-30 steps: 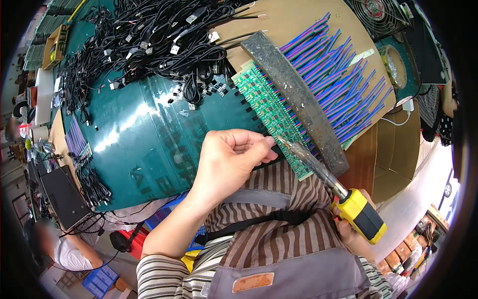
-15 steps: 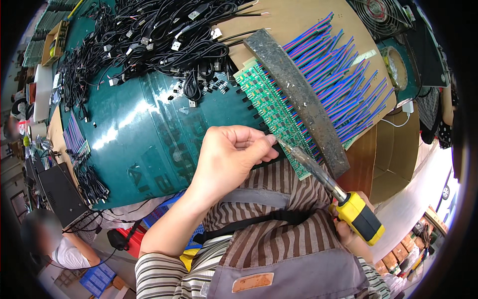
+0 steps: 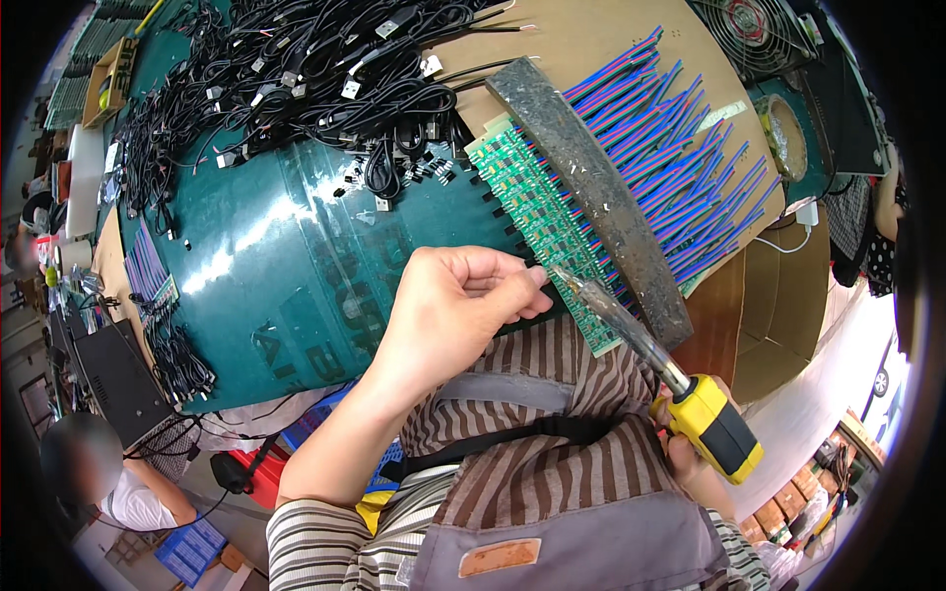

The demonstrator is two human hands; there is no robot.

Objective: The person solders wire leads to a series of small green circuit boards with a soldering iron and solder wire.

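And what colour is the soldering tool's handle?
The handle is yellow with black, shown in the head view.

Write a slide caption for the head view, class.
The right hand holds a yellow soldering iron over green circuit boards, the left hand pinching close to their edge.

Glare on mat (image 3: 296, 281); edges perhaps soft.

Room above green mat (image 3: 286, 295); dark bar (long) (image 3: 594, 187) hems circuit boards (image 3: 537, 212).
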